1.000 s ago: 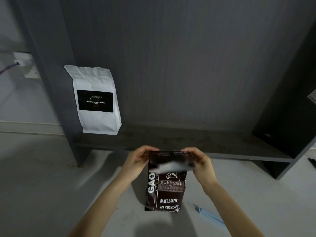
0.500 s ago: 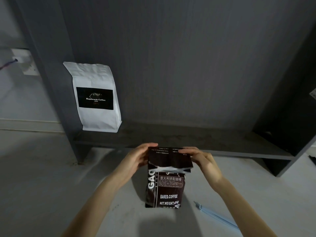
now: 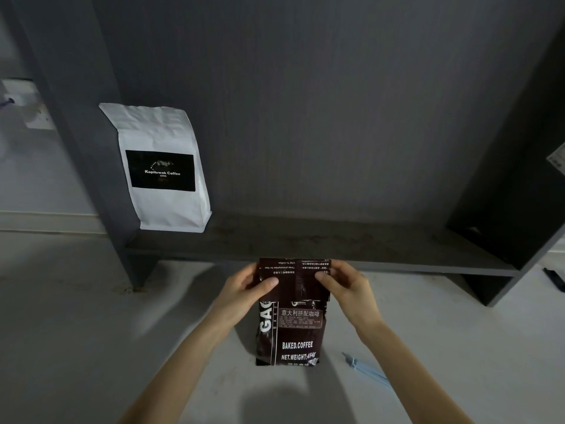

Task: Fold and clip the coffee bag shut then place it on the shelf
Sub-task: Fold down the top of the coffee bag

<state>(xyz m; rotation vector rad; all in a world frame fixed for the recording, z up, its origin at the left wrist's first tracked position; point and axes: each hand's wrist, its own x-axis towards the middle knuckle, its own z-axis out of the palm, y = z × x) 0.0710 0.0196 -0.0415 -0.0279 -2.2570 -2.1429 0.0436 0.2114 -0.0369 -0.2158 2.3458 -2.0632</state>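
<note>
Nearest to me, on the pale floor just off my right forearm, lay the light blue clip (image 3: 365, 369), untouched and apart from everything else. In front of it the dark brown coffee bag (image 3: 290, 332) stood upright on the floor, its printed face toward me, short of the shelf and not yet on it. I had my left hand (image 3: 244, 289) on the left side of the bag's top and my right hand (image 3: 345, 286) on the right side, both pinching the folded-over flap (image 3: 295, 280) between thumb and fingers, thumbs pressed on the front where the upside-down print showed. So I was in the folding step: the top was turned down over the front, but nothing held it except my grip. I could not tell from this angle how many turns the fold had, since the light was dim and the layers hid each other. The next move, as I judged it, called for one hand to keep the flap pinned flat while the other let go, reached back for the clip and slid it across the fold. Beyond the bag ran the dark shelf (image 3: 336, 243), with a white coffee bag (image 3: 165, 166) standing at its left end and open board beside it.
</note>
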